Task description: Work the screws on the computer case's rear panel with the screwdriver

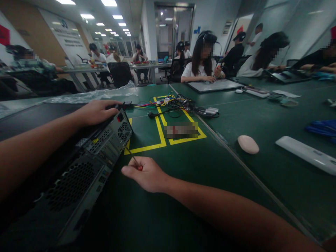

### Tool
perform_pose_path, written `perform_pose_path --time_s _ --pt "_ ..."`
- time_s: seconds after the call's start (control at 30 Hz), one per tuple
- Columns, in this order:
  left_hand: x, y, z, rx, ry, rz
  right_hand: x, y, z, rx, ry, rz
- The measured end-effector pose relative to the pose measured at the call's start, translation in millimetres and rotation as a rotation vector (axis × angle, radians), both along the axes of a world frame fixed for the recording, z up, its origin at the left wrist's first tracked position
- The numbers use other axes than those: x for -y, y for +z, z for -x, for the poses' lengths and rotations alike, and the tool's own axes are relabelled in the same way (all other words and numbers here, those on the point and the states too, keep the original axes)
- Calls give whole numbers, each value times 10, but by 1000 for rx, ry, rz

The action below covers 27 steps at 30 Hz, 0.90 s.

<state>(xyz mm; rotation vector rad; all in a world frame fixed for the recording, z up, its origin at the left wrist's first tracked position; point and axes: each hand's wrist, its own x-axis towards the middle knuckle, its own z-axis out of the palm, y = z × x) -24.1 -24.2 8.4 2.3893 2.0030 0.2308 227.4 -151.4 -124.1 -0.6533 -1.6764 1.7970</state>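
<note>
On its side at the left lies a black computer case [105, 147], its rear panel with fan grille and ports turned toward the right. My left hand [96, 112] rests on the upper side of the case near the far corner, fingers stretched out and thumb apart. My right hand [144, 174] is closed around a screwdriver with a red handle [140, 168]; most of the handle is hidden in the fist. Its thin shaft points up and left to the edge of the rear panel. Whether the tip touches a screw I cannot tell.
Beyond the case lie a bundle of cables [181, 103] and a blurred-out flat box [181, 130] near yellow tape [147, 149]. To the right are a pinkish oval mouse [248, 144], a long white device [307, 154] and blue cloth [322, 130]. A person [203, 64] sits across the table.
</note>
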Motion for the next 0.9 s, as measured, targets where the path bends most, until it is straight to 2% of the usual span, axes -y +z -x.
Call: perform_pose_path --time_s 0.13,0.27,0.4,0.5,0.6,0.77,0.9 --pt "-1 0 -1 6 -2 7 24 -1 -27 95 175 7" --pt "-7 -9 1 23 -13 4 8 19 -41 166 247 40" --pt "-1 -2 -15 6 17 5 2 126 -80 244 316 32" --pt "7 7 -33 -24 52 12 14 187 -104 365 343 -76" --pt "15 13 -47 -32 72 9 33 146 -100 386 328 -230" --pt "40 28 -66 -4 86 25 27 -14 -78 448 130 -651" --pt "40 30 -55 0 98 25 -16 -58 -87 413 90 -767"
